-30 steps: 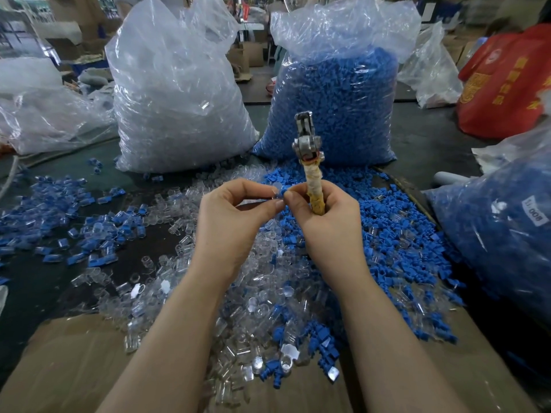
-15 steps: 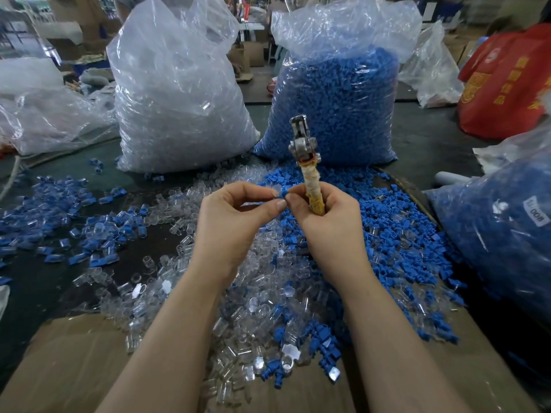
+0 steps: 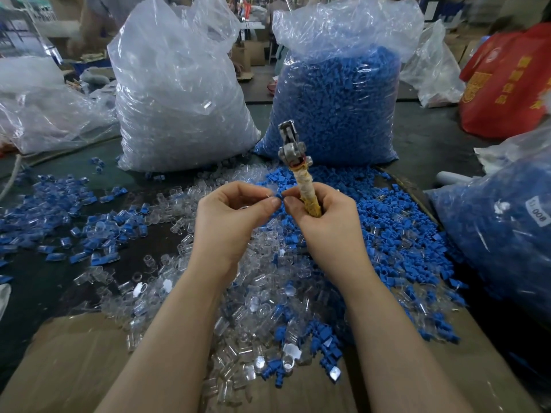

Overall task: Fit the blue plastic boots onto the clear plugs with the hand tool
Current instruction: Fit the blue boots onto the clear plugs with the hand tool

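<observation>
Above the loose plug pile, right hand grips the upright hand tool; left hand pinches a blue boot.

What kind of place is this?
Probably a small factory or assembly workshop: huge sacks of clear plugs and blue boots, loose parts heaped on the worktable, more bags and cartons behind.

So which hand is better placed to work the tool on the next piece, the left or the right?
The right hand, probably: it already grips the hand tool, head upright. The left hand only pinches a small blue piece at the fingertips, so it can feed it.
</observation>
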{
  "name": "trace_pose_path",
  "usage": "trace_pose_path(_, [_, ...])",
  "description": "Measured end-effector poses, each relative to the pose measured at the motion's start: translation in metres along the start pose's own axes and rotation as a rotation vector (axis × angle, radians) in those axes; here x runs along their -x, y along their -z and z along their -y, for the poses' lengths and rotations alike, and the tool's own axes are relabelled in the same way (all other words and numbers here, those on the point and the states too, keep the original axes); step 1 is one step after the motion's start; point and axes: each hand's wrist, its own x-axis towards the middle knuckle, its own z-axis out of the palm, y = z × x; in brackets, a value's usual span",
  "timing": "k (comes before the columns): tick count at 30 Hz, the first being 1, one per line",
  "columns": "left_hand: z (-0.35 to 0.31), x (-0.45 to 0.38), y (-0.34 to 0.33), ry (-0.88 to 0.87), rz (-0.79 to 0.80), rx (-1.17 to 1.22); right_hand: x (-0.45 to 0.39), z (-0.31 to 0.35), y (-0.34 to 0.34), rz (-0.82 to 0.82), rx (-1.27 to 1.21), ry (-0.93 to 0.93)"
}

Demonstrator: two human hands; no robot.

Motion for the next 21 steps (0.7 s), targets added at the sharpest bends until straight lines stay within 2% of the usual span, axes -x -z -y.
trace_pose_path(5, [-0.003,0.000,-0.001,0.051,-0.017,0.112,-0.002,-0.001,0.007,0.068,0.020,-0.034])
trace_pose_path(10, [-0.004,-0.001,0.001,0.067,-0.036,0.199,-0.004,-0.005,0.023,0.202,0.115,-0.097])
trace_pose_path(16, [-0.003,-0.004,0.006,-0.004,-0.047,0.188,-0.004,-0.008,0.028,0.358,0.224,-0.142])
trace_pose_path(21, [-0.002,-0.007,0.011,-0.062,-0.047,0.151,-0.004,-0.010,0.026,0.409,0.284,-0.141])
